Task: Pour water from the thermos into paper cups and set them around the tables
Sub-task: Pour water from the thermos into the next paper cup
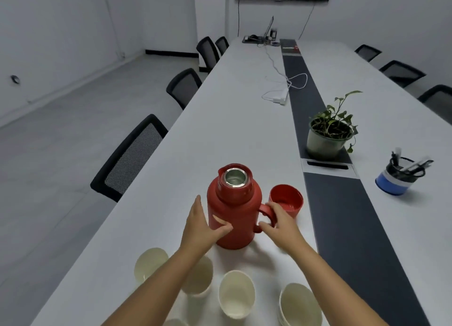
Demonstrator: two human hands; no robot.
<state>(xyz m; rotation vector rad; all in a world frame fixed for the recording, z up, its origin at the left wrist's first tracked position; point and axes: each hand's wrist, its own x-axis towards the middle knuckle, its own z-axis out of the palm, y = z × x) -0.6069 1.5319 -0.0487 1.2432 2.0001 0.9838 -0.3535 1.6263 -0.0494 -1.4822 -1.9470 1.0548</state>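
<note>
The right hand (281, 218) curls its fingers around the handle (266, 214) of the red thermos (233, 213), thumb below and fingers over the top of the loop. The left hand (201, 224) lies flat against the opposite side of the thermos body, fingers straight and pressed to the red wall, the thumb spread across its front. The thermos stands upright on the white table (220, 135) with its lid off, so the shiny metal mouth (235, 177) shows open at the top; whether water is inside cannot be told. Its red cap (286, 199) sits just beside the thermos on the handle side, turned open side up and holding nothing visible. Nearer the person, open paper cups stand on the table: one (150, 264) at the left, one (199, 276) partly hidden under the left forearm, one (236, 294) in the middle, and one (300, 305) at the right under the right forearm, with the rim of another (175, 322) at the bottom edge. The cups whose insides show look dry and unfilled. Farther off, a potted plant (329, 135) stands on the dark centre strip (300, 81), and a blue-and-white holder (396, 179) full of pens sits well to the right. Black chairs (132, 157) line the table's sides.
</note>
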